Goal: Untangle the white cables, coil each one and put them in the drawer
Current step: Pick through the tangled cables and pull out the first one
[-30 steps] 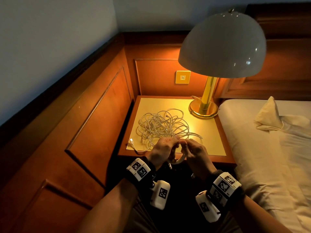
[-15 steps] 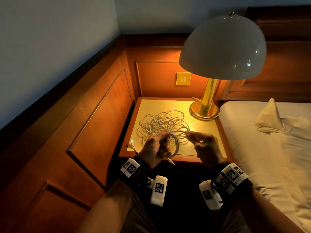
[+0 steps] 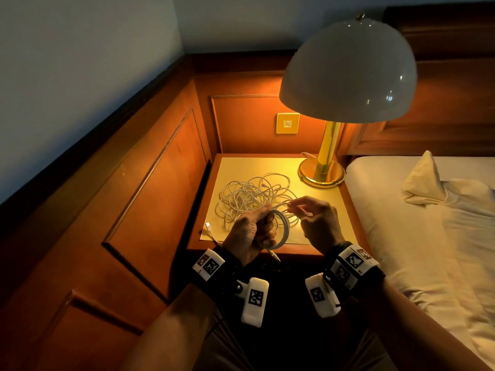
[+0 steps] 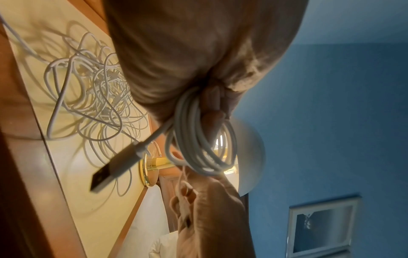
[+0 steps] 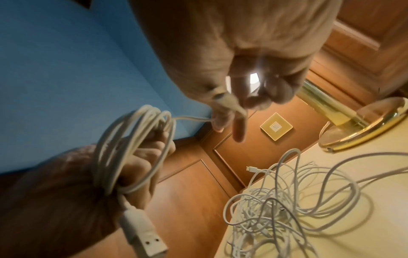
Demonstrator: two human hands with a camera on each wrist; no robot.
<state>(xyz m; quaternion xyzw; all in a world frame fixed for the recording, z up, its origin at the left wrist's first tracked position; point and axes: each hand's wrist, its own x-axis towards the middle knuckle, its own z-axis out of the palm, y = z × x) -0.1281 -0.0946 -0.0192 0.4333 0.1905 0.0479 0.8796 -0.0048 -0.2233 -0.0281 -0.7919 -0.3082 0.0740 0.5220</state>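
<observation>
My left hand [image 3: 255, 231] grips a coiled white cable [image 3: 281, 231] above the nightstand's front edge; the coil [image 4: 198, 139] loops out past my fingers and its USB plug [image 4: 112, 171] hangs down. The same coil [image 5: 132, 150] and plug [image 5: 143, 237] show in the right wrist view. My right hand [image 3: 310, 218] pinches the free end of that cable [image 5: 229, 103], a short strand running from it to the coil. A tangle of white cables [image 3: 251, 199] lies on the nightstand [image 3: 329, 210] behind both hands. No drawer is visible.
A brass lamp base [image 3: 321, 172] stands at the nightstand's back right under a large white shade [image 3: 348, 70]. A bed [image 3: 428, 236] with a folded napkin lies to the right. Wood panelling [image 3: 160, 183] closes the left and back, with a wall switch [image 3: 287, 123].
My hands rose from the front edge and drew apart. The left now holds the coil upright, and the right has pulled the cable's end out to the right.
</observation>
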